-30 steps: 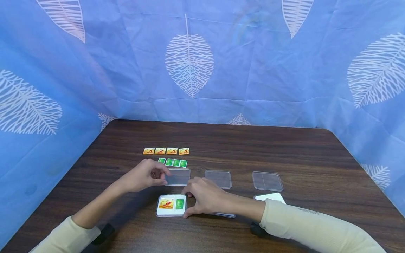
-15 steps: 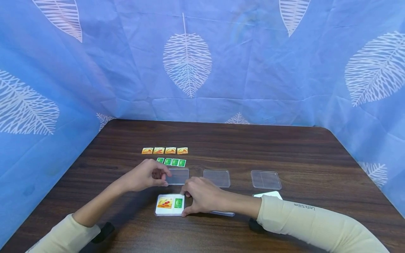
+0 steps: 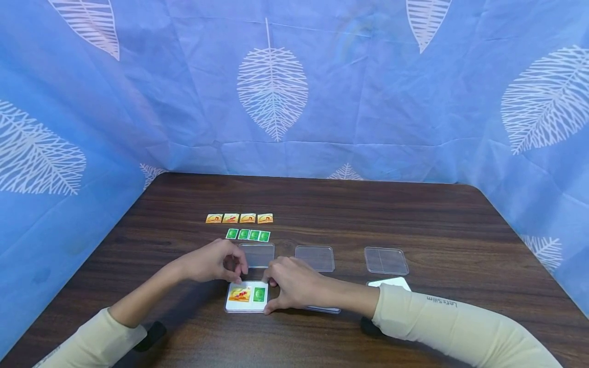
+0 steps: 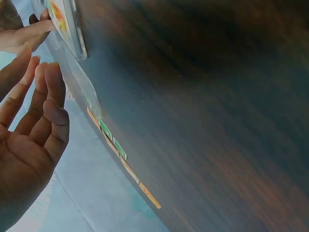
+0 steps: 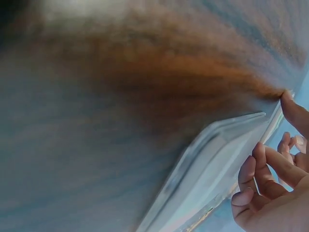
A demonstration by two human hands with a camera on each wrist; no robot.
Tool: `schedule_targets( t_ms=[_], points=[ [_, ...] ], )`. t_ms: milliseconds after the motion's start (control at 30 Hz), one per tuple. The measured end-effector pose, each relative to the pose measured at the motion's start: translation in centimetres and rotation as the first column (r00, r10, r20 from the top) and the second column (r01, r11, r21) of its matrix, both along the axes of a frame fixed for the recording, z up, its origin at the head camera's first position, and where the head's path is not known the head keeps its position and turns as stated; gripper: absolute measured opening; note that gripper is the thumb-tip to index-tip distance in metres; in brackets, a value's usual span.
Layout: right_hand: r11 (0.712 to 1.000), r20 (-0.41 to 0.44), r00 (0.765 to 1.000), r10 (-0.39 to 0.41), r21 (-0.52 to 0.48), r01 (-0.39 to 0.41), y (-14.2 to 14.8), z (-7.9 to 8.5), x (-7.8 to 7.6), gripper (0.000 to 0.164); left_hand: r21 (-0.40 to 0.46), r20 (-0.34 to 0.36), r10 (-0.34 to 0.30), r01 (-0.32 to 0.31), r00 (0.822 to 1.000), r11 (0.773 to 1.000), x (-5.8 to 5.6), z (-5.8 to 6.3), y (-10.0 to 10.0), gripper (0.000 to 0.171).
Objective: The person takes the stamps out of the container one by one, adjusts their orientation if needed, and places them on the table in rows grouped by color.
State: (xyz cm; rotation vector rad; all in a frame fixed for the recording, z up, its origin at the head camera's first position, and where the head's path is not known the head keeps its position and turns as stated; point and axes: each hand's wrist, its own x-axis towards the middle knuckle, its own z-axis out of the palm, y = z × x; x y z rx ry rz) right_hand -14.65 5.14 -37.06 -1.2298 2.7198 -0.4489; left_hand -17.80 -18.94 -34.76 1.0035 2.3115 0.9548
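A clear plastic case (image 3: 240, 306) lies on the dark wood table with a white card in it, bearing one orange stamp (image 3: 239, 294) and one green stamp (image 3: 259, 295). My right hand (image 3: 294, 283) holds the case's right edge, index finger at the far corner and thumb at the near corner. My left hand (image 3: 213, 261) is just beyond the case, fingers loosely bent, fingertips right at its far edge; nothing shows between them. Behind that hand lies a clear plastic lid (image 3: 259, 255). The left wrist view shows the left fingers (image 4: 55, 82) apart from the case.
Two more clear lids (image 3: 317, 259) (image 3: 385, 261) lie to the right. A second case (image 3: 324, 309) is mostly hidden under the right forearm, and a white card (image 3: 391, 283) shows beyond the sleeve. Rows of orange stamps (image 3: 247, 218) and green stamps (image 3: 254, 235) lie farther back.
My left hand has come down and nearer, from beside the lid to the far edge of the case. The right hand keeps its place at the case's right edge.
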Motion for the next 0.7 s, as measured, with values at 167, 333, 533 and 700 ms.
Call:
schedule_targets(
  t_ms=[167,333,533,700],
  points=[
    [1.0,-0.008,1.0,-0.004,0.024,0.004,-0.1,0.0,0.0,0.042,-0.003,0.001,0.003,-0.003,1.0,1.0,0.1,0.2,0.1,0.011],
    [0.999,-0.005,1.0,-0.01,0.038,0.011,-0.2,-0.1,0.0,0.041,-0.012,-0.02,-0.016,0.016,1.0,1.0,0.3,0.0,0.3,0.013],
    [0.999,-0.012,1.0,-0.01,0.053,0.011,-0.1,-0.1,-0.1,0.043,-0.015,-0.05,-0.022,0.021,0.999,1.0,0.5,-0.4,0.5,0.017],
    [0.999,-0.01,1.0,-0.011,0.044,0.011,-0.1,0.1,0.0,0.043,-0.042,-0.047,-0.015,0.013,0.999,0.999,0.6,-0.9,0.6,0.017]
  ],
)
